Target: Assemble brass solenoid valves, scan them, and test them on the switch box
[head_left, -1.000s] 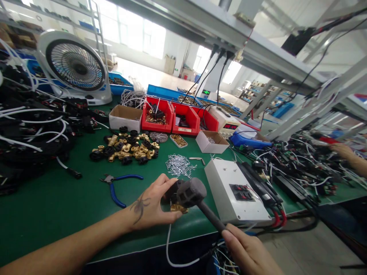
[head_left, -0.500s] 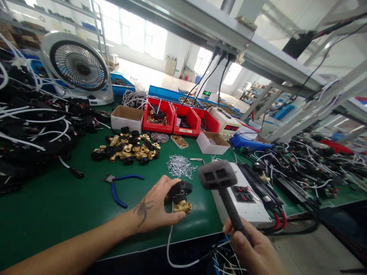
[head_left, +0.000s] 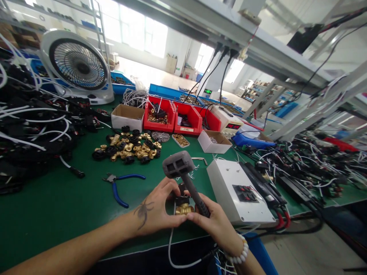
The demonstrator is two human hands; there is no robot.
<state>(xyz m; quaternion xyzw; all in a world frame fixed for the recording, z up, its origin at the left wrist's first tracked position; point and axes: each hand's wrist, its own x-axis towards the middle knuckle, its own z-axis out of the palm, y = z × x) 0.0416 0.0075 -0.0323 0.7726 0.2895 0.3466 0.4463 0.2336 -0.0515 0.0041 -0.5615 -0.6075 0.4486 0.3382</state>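
Observation:
Near the front edge of the bench, my left hand (head_left: 157,208) is closed around a brass valve (head_left: 184,209) with a black housing on top. A white cable (head_left: 169,248) runs down from it past the bench edge. My right hand (head_left: 218,219) grips the handle of a black rubber mallet (head_left: 178,164), its head raised up and left over the valve. The right thumb and fingers also reach the valve's right side, meeting the left thumb in front. The mallet head partly hides a heap of wire clips (head_left: 190,175) behind.
Blue-handled cutters (head_left: 118,187) lie to the left, below a pile of brass fittings (head_left: 129,149). A white box with red-black terminals (head_left: 229,187) stands at right. Red bins (head_left: 187,124) and a fan (head_left: 82,68) line the back. Cabled parts crowd both sides.
My right hand has come left with the mallet, from over the white box to the valve, and now touches it. My left hand stays on the valve.

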